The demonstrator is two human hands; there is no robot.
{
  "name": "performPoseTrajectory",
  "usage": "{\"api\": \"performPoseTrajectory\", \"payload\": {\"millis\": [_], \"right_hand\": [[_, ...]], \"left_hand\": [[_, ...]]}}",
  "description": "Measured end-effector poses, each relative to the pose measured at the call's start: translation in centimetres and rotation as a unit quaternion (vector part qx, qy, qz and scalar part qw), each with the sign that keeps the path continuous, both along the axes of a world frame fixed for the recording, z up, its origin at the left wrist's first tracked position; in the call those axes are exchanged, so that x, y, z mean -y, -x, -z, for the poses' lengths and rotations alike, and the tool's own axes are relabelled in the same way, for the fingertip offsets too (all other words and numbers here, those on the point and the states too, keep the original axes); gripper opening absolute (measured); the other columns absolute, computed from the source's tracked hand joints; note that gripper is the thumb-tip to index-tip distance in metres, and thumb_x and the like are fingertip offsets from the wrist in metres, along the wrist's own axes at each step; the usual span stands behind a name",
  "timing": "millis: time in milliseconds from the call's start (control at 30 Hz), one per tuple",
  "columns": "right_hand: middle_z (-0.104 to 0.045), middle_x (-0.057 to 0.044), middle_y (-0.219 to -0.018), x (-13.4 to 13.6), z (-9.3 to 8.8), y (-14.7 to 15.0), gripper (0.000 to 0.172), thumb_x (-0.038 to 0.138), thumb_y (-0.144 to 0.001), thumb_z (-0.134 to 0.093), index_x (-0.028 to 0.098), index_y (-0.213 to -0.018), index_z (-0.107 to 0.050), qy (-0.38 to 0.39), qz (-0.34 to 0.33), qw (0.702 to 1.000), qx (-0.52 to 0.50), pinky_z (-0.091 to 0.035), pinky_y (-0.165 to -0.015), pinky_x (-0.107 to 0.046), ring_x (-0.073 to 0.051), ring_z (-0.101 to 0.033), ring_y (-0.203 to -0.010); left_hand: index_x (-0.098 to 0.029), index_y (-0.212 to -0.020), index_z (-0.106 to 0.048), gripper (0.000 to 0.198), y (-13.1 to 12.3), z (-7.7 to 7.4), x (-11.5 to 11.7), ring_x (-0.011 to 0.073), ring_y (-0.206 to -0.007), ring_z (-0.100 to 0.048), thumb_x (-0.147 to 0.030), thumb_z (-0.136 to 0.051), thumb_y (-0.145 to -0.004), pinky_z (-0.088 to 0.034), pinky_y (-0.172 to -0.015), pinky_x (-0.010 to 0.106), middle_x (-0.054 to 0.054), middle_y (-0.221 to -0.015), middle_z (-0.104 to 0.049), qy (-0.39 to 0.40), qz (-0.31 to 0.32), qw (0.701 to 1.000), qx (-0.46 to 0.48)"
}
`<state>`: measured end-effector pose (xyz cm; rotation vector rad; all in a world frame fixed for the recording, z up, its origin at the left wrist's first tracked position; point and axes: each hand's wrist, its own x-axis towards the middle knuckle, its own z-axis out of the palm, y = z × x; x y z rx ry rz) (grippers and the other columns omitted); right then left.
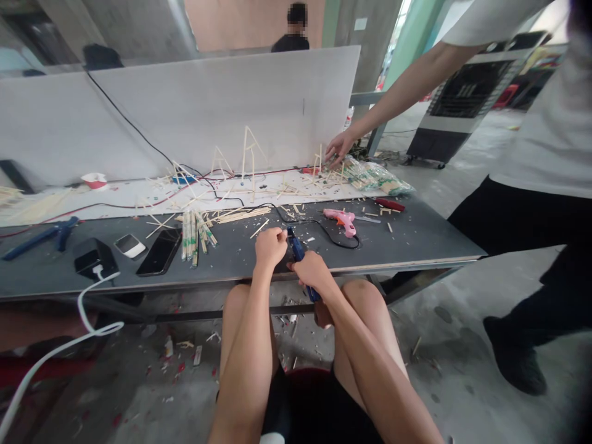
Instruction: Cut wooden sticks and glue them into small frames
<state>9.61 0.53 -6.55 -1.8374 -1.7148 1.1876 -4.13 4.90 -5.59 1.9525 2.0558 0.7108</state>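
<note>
My right hand is wrapped round a long, dark blue hand tool, held at the table's front edge above my lap. The tool's far end points up and away from me; its exact kind is unclear. Close beside that end, my left hand is closed with the fingertips pinched together. Whatever those fingers hold is too small or hidden to make out. A pink glue gun with a black cord lies to the right of my hands. Thin wooden sticks and bundled sticks in plastic lie to the left.
Wooden stick frames stand before a white panel. At the right, a co-worker's hand reaches over plastic-wrapped sticks. A phone, a black charger block and a blue tool lie left.
</note>
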Motion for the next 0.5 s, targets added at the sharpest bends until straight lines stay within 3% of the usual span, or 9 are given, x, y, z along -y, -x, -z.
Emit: {"api": "performPoseTrajectory", "payload": {"millis": [300,400,500], "right_hand": [[-0.069,-0.007,-0.065,0.5,-0.7,-0.1,0.019,0.034,-0.078,-0.068,0.016,-0.076,-0.06,0.034,0.014,0.997,-0.07,-0.045,-0.047,-0.025,-0.018,-0.063,-0.048],[-0.07,-0.006,-0.068,0.9,-2.3,-1.8,0.018,0.033,-0.078,-0.067,0.017,-0.075,-0.059,0.009,0.025,0.996,-0.083,-0.046,-0.049,-0.024,-0.016,-0.063,-0.05],[-0.07,-0.006,-0.068,0.5,-4.5,-5.3,0.02,0.038,-0.081,-0.065,0.018,-0.08,-0.064,-0.061,0.042,0.997,0.011,-0.048,-0.058,-0.026,-0.019,-0.067,-0.059]], "left_hand": [[-0.021,-0.071,-0.057,0.033,1.9,0.4,1.2,0.0207,-0.072,-0.063,-0.033,-0.043,-0.098,-0.037,-0.065,0.027,0.006,-0.073,-0.068,-0.029,-0.03,0.998,0.054],[-0.02,-0.084,-0.062,0.028,2.9,0.5,1.2,0.0215,-0.078,-0.065,-0.031,-0.042,-0.099,-0.04,-0.068,0.027,0.008,-0.082,-0.072,-0.055,-0.038,0.994,0.085],[-0.02,-0.096,-0.064,0.021,3.3,0.5,1.1,0.0219,-0.081,-0.067,-0.025,-0.044,-0.098,-0.043,-0.072,0.028,0.007,-0.087,-0.073,-0.057,-0.029,0.991,0.115]]}}
